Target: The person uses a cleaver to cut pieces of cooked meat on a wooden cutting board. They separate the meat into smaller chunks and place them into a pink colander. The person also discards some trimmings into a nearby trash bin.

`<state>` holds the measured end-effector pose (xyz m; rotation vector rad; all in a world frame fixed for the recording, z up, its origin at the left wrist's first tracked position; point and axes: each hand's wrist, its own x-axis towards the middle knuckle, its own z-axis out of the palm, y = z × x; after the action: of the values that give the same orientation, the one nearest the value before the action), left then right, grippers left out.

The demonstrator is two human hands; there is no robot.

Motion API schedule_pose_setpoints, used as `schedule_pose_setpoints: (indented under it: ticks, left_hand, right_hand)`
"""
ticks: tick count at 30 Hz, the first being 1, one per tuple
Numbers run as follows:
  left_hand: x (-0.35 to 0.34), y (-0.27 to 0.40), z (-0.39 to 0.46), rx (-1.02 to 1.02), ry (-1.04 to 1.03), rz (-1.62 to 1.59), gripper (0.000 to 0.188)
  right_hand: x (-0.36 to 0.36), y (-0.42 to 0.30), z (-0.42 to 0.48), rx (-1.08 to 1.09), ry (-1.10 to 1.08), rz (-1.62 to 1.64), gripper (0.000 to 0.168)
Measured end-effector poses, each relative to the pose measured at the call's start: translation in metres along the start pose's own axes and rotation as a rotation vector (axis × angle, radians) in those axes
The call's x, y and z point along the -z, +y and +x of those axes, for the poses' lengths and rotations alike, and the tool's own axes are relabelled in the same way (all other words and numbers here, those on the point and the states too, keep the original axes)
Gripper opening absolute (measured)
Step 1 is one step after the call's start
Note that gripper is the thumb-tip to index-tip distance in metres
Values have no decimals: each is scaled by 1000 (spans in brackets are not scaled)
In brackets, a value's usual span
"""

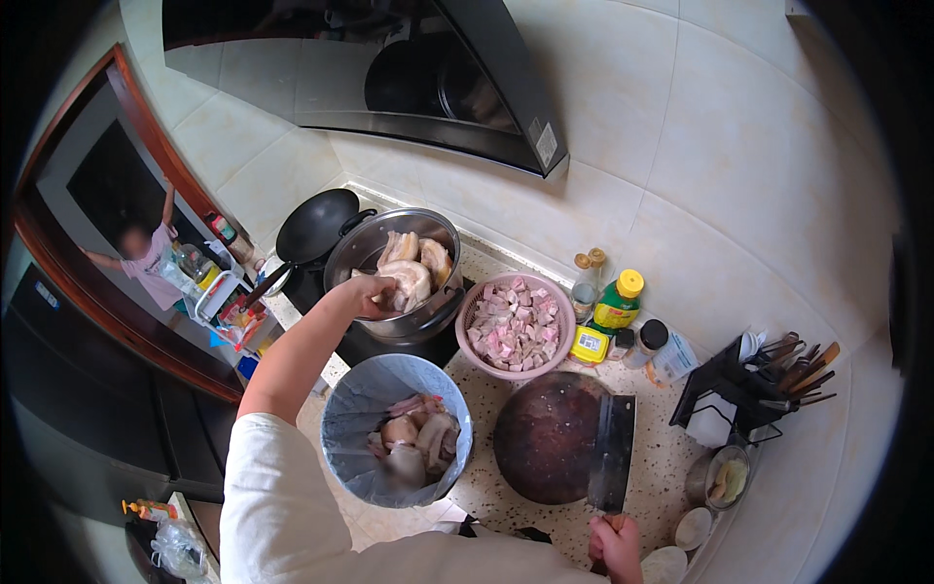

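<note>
My left hand (371, 296) reaches over the near rim of a deep stainless steel pot (343, 252). Its thumb and fingers are on a slab of raw pork (410, 283), with the fingertips partly hidden. More thick pork slabs (436, 261) lie in the pot. My right hand (616, 547) grips the handle of a wide cleaver (613, 452). The dark blade lies across the right edge of a round wooden chopping board (543, 445). Behind the board, a pink plastic colander (467, 332) holds diced raw meat (516, 325).
Left of the board, a bucket lined with a plastic bag (343, 438) holds meat pieces. A black wok (317, 223) is behind the pot. Seasoning bottles (619, 299) and a utensil rack (722, 379) line the wall. A range hood (408, 120) overhangs. A person (149, 259) stands in the doorway.
</note>
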<state>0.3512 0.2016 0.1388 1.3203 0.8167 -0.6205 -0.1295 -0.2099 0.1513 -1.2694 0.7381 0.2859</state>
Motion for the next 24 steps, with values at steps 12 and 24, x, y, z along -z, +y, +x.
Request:
schedule_pose_setpoints:
  ticks: [12,24]
  left_hand:
    - [-18,0,-6,-53,39,-65,18]
    - [-43,26,27,-334,123,493,12]
  right_hand:
    - [-5,-8,-6,19,-18,15,25]
    - [12,5,-16,71,0,-30,25]
